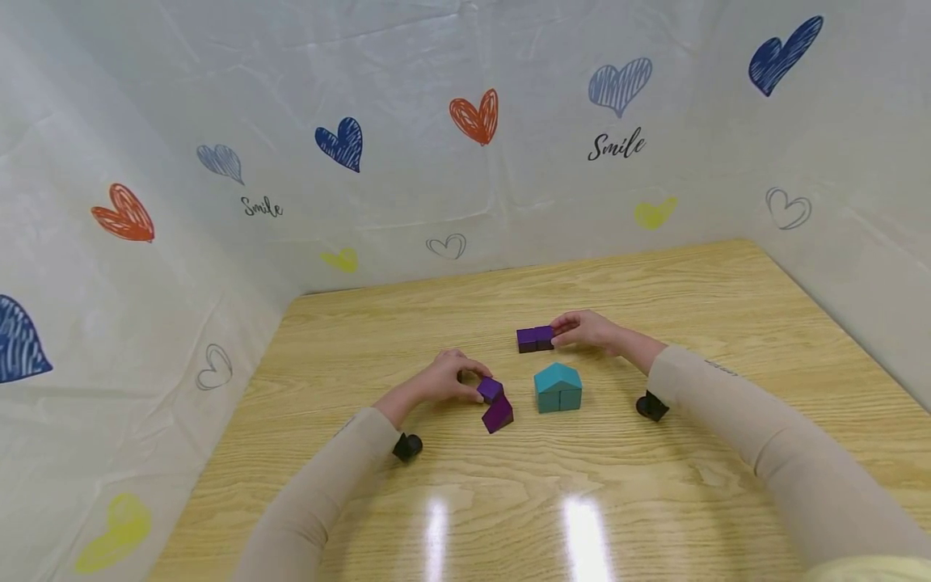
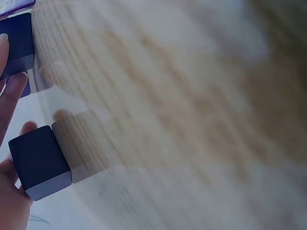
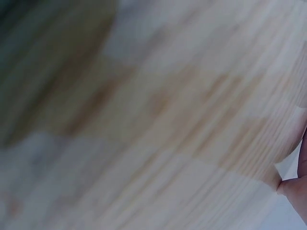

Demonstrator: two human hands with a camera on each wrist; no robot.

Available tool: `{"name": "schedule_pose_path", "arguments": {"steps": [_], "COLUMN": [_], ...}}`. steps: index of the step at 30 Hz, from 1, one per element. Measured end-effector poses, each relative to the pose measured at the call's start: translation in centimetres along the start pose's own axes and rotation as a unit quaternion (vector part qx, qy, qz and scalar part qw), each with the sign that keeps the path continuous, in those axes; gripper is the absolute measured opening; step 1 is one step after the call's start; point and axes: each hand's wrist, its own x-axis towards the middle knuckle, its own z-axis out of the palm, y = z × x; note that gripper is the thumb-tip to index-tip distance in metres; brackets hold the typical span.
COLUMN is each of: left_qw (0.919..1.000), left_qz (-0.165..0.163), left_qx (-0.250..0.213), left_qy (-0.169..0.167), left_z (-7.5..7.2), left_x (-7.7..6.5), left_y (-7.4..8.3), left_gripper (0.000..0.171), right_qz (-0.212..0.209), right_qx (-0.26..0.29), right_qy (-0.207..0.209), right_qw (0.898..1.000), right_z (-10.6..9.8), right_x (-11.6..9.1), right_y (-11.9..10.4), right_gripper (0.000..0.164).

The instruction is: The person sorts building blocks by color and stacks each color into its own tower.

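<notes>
My left hand (image 1: 447, 377) pinches a purple cube (image 1: 490, 389) between thumb and fingers. A purple slant-sided block (image 1: 498, 415) sits right up against its near side. Farther back, my right hand (image 1: 587, 330) holds the right end of a row of two purple cubes (image 1: 535, 339) with thumb and fingertips. Between the hands and nearer stands a teal house shape (image 1: 558, 390), a roof block over two blocks. In the left wrist view, fingertips touch a dark block (image 2: 18, 40); another dark cube (image 2: 41, 160) has part of a hand behind it. No block shows in the right wrist view.
The wooden table (image 1: 502, 501) shows two bright light reflections near its front. White sheeting (image 1: 393, 210) with printed hearts and words encloses the back and sides. A small black device (image 1: 409, 446) hangs under the left wrist, another black device (image 1: 652, 406) under the right.
</notes>
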Motion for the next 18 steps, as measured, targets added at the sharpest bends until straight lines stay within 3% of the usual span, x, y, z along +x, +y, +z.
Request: {"name": "schedule_pose_path", "arguments": {"steps": [5,12,18], "left_qw": [0.9999,0.9984,0.9967], "left_qz": [-0.005,0.014,-0.004], "left_qx": [-0.016,-0.054,-0.08], "left_qy": [-0.003,-0.005,-0.011], "left_z": [-0.04,-0.1,-0.29], "left_x": [0.05,0.34,0.47], "left_y": [-0.07,-0.31,-0.26], "left_gripper": [0.035,0.031,0.029], "right_qz": [-0.003,0.0,-0.001], "right_qx": [-0.002,-0.003,0.0], "right_qy": [-0.001,0.001,0.002], "right_qw": [1.0,1.0,1.0], "right_z": [0.01,0.01,0.03], "right_x": [0.02,0.04,0.02], "right_y": [0.07,0.16,0.2], "right_gripper": [0.047,0.048,0.047]}}
